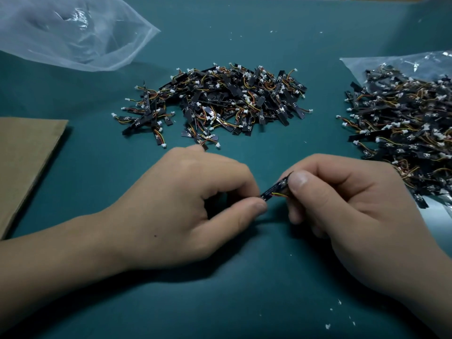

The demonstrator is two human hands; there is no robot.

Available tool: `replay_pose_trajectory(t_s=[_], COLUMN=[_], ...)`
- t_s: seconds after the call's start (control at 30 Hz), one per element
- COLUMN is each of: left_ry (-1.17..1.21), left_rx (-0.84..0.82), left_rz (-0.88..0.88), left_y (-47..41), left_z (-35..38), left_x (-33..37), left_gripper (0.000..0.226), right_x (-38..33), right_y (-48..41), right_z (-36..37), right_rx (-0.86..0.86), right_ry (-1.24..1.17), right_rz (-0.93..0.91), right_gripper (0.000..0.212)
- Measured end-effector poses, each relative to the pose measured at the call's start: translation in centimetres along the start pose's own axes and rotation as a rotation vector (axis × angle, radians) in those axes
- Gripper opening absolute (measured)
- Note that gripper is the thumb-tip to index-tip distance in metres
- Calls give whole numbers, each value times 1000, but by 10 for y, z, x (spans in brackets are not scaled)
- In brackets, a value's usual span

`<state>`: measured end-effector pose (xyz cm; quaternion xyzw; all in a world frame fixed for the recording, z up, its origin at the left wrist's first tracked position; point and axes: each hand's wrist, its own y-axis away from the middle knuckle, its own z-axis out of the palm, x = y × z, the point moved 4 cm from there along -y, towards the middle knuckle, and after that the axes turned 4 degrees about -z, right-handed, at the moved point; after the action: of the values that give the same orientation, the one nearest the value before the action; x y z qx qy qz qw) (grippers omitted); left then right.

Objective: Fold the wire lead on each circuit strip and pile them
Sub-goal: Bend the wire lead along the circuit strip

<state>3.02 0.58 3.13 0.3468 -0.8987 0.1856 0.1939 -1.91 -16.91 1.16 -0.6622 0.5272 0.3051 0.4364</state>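
Centrally, just above the green table (220, 302), one circuit strip (275, 189) is held between both hands, tilted with its far end higher. The left hand (186, 211) pinches the lower end between thumb and forefinger; the right hand (347, 211) pinches the upper end, thumb on top. Each grip is closed tight on the strip. The wire lead (278, 194), red and yellow, runs along the strip's near edge. A pile of strips (220, 101) lies loose on the table beyond the hands. A second heap (403, 128) sits at the right, partly on a clear plastic bag (396, 64). Another clear bag (73, 33) lies upper left; contents not discernible. Flat cardboard (27, 162) lies at the left edge
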Motion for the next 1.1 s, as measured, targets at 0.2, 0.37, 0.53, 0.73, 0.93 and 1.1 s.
replay_pose_trajectory(t_s=[0.2,0.37,0.53,0.73,0.93,1.1], left_ry=[62,140,61,44,191,259], left_rx=[-20,-28,-42,-73,-55,-27], left_rz=[-57,-80,15,50,-33,-54], left_y=[1,5,0,-3,0,1], left_z=[4,6,2,3,4,4], left_x=[-2,-3,5,4,-2,-4], left_gripper=[20,25,15,13,20,22], right_x=[-3,-2,-4,-6,-7,-8], right_y=[2,4,3,3,3,4], right_z=[1,5,4,6,6,5], right_rx=[-39,-107,-110,-138,-149,-219], right_ry=[-33,61,62,125,63,47], right_rz=[-24,-32,-64,-87,-79,-74], right_gripper=[36,37,33,33,33,32])
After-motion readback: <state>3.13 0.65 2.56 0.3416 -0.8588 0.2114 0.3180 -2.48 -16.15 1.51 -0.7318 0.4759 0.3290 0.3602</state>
